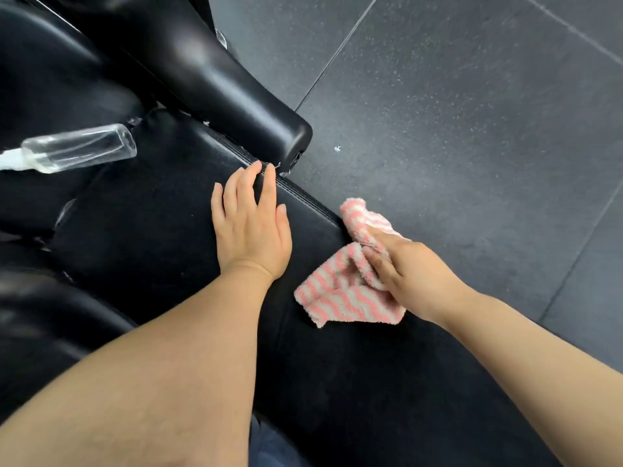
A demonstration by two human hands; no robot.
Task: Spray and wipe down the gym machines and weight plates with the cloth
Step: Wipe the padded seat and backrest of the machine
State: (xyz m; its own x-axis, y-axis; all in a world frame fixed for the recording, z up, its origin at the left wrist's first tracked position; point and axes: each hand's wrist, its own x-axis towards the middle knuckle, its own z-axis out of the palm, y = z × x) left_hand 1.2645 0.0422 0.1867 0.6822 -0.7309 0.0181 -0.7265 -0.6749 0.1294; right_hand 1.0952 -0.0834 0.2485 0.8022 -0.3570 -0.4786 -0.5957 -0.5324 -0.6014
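My left hand (251, 227) lies flat, fingers straight, on the black seat (161, 230); my right hand (409, 276) grips the pink striped cloth (340, 298) at the seat's edge. The spray bottle (79, 148) lies apart. I should press evenly, following the stitched edge.

Dark speckled rubber floor tiles (472, 112) — pale seams; small white speck (337, 148) near pad.
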